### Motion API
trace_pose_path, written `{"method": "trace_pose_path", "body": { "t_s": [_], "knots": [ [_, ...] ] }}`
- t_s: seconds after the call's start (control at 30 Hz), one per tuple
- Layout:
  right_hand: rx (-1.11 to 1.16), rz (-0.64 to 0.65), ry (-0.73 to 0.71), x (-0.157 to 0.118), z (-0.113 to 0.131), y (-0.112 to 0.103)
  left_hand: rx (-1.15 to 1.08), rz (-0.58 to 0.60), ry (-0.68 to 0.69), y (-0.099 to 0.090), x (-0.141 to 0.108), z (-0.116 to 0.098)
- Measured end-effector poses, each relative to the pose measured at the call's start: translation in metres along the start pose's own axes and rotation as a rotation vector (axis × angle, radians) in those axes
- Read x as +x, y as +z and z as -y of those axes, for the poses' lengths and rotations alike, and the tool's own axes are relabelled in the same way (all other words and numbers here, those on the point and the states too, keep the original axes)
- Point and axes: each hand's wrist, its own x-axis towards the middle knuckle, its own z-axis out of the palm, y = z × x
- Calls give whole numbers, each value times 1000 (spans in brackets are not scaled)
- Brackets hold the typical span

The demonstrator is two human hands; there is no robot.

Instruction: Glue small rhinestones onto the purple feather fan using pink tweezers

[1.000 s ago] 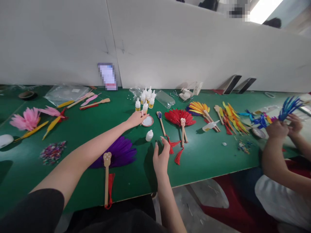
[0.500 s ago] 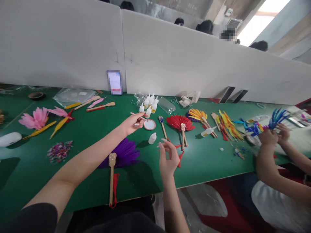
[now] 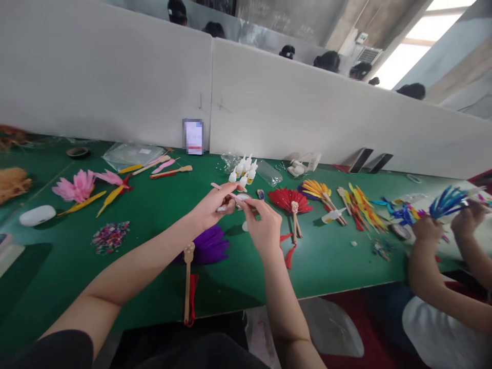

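From the head view, I'd judge the work to be partway along. The red fan [image 3: 286, 201] looks finished, with beads at its handle's head and a tassel; the purple fan [image 3: 212, 245], lying on the surface [image 3: 161, 205] below the left forearm, has beads on its handle's head and a red tassel, but I can't make out any on its feathers, so those may be left to do. A loose heap of sequins [image 3: 110, 237] lies off to the left.

Both arms reach forward over the surface and meet above it. The left hand [image 3: 217, 206] grasps a thin pinkish stick [image 3: 231, 195], slanted; the right hand [image 3: 263, 223] has its fingertips gathered at the stick's end, though I can't tell whether they pinch it.
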Motion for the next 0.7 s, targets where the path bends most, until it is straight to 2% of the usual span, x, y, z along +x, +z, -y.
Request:
{"method": "trace_pose_path", "body": {
  "t_s": [0.2, 0.4, 0.57, 0.7],
  "knots": [
    [-99, 185, 1, -1, -10, 1, -111, -72, 52, -9, -3, -1],
    [-301, 438, 199, 19, -42, 3, -190, -141, 113, -22, -27, -19],
    [-456, 722, 361, 49, -77, 26, -165, -157, 244, -15, -60, -23],
    [-507, 874, 416, 57, -86, 45, -98, -159, 390, -6, -82, -28]
  ]
}}
